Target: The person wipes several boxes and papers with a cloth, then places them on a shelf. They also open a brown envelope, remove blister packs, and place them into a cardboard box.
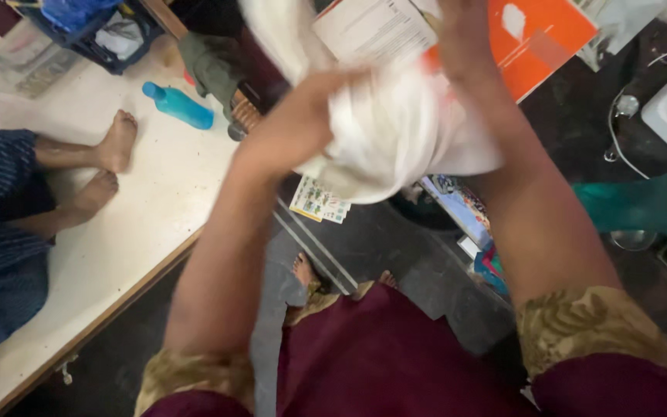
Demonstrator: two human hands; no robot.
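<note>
Cloth, white and bunched (395,131), hangs raised between my hands above the dark floor (395,239): left hand (341,85) clenched into its folds, right hand (461,35) gripping its top edge (fingers hidden), probably to spread it. Left of the cloth, a blue bottle (179,106) lies on the worktop (140,224).

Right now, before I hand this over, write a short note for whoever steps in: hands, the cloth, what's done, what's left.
Left hand: gripping the bunched white cloth, raised in front of the camera.
Right hand: on the cloth's upper edge, fingers partly out of frame.
Cloth: held in the air, crumpled, not laid flat or folded.
Nearby: white platform to the left with a blue bottle and another person's feet.
Done: cloth picked up. Left: it remains unfolded.
</note>
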